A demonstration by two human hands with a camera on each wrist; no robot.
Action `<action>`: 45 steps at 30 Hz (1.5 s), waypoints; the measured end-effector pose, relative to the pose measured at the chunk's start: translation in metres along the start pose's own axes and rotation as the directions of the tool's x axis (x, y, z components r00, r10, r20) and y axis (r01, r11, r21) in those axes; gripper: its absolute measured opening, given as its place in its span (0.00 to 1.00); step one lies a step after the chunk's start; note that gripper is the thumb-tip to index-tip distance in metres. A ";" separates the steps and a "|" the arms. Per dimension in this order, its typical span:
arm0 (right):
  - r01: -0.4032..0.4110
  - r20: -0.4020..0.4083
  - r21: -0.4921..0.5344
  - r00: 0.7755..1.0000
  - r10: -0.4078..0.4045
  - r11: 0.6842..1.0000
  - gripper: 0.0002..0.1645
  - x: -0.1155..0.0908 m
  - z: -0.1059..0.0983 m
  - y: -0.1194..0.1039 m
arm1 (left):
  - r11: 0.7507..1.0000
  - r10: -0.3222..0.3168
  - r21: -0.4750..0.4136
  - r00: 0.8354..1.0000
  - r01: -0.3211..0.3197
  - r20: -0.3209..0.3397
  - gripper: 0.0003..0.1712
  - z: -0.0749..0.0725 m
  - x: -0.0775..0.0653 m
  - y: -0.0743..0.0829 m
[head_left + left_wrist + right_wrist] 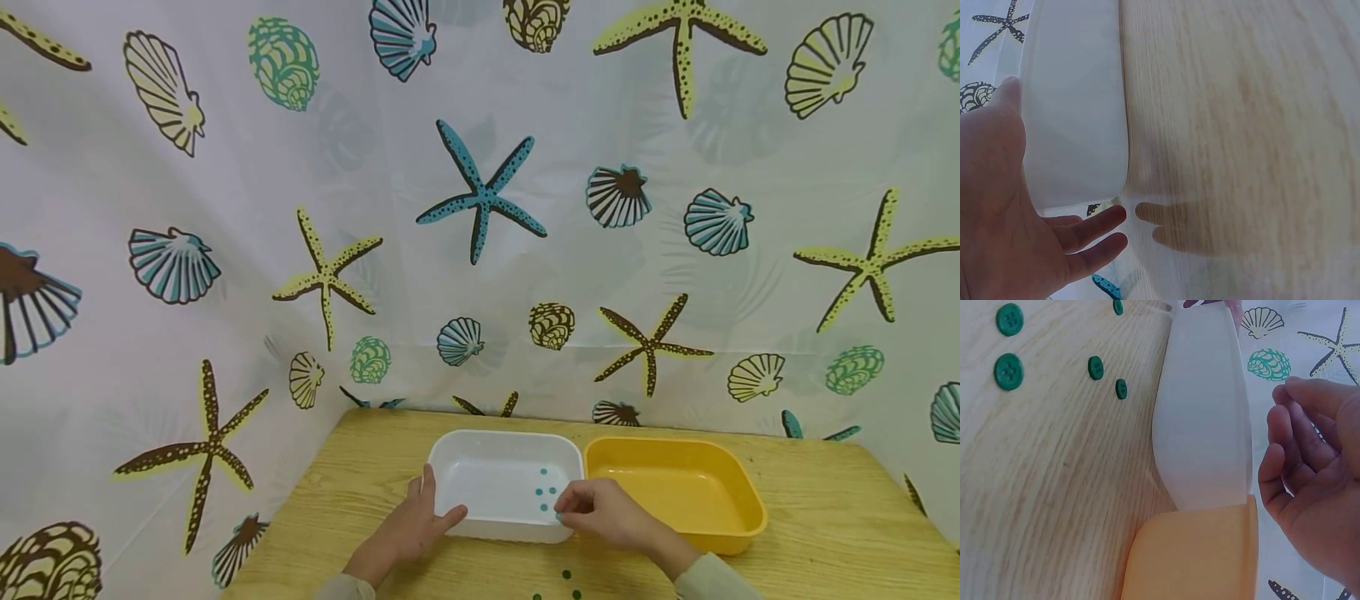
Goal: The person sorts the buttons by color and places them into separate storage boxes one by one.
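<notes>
A white plastic tub (pixel 487 529) stands on the wooden table, with several small green buttons (pixel 552 491) lying on its floor toward the right end. My left hand (pixel 412 518) rests at the tub's front left corner, thumb at the front rim, fingers fairly straight along the left end; the left wrist view shows those fingers spread past the tub. Over the tub's front right corner, my right hand (pixel 603 512) pinches a green button (pixel 558 517) between thumb and fingertips. In the right wrist view the curled fingers (pixel 1280 425) hide this button.
A yellow tub (pixel 720 542) stands against the white tub's right end. More green buttons (pixel 1009 372) with holes lie on the wooden table (pixel 840 517) in front of the tubs. A curtain (pixel 540 267) printed with shells and starfish hangs behind and at both sides.
</notes>
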State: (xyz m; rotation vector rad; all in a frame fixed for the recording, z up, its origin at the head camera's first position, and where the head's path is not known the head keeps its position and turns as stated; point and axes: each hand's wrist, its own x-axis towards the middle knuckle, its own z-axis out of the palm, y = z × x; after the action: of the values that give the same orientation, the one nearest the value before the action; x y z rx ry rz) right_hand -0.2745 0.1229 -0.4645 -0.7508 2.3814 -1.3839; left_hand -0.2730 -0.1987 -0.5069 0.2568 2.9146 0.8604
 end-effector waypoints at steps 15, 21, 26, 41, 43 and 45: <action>0.022 0.024 -0.003 0.999 -0.022 1.000 0.03 0.019 0.005 -0.003 | 1.000 0.002 0.003 1.000 -0.002 0.006 0.61 0.003 0.001 -0.004; 0.021 0.041 -0.021 0.999 -0.021 1.000 0.04 0.024 0.006 -0.007 | 1.000 0.000 0.009 1.000 0.000 0.008 0.60 0.001 0.000 -0.002; 0.012 0.037 -0.022 0.999 -0.011 1.000 0.04 0.030 0.006 -0.008 | 1.000 -0.004 0.014 1.000 0.004 0.009 0.61 -0.001 0.000 0.000; 0.007 -0.031 -0.068 0.999 -0.009 0.998 0.04 0.046 0.005 0.000 | 1.000 0.006 0.010 1.000 -0.006 0.009 0.59 -0.001 0.000 0.000; -0.008 -0.038 -0.064 0.999 0.006 0.998 0.06 0.048 0.004 0.001 | 1.000 0.005 0.008 1.000 -0.005 0.013 0.58 -0.001 0.000 0.000; -0.019 -0.045 -0.057 0.999 0.017 0.998 0.07 0.049 0.003 0.001 | 1.000 0.005 0.009 1.000 -0.005 0.013 0.58 -0.001 0.000 -0.001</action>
State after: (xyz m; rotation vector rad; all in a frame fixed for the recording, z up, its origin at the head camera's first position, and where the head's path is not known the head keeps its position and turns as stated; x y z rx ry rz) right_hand -0.3137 0.0939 -0.4664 -0.7186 2.4657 -1.3444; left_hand -0.2730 -0.1996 -0.5066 0.2691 2.9073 0.8436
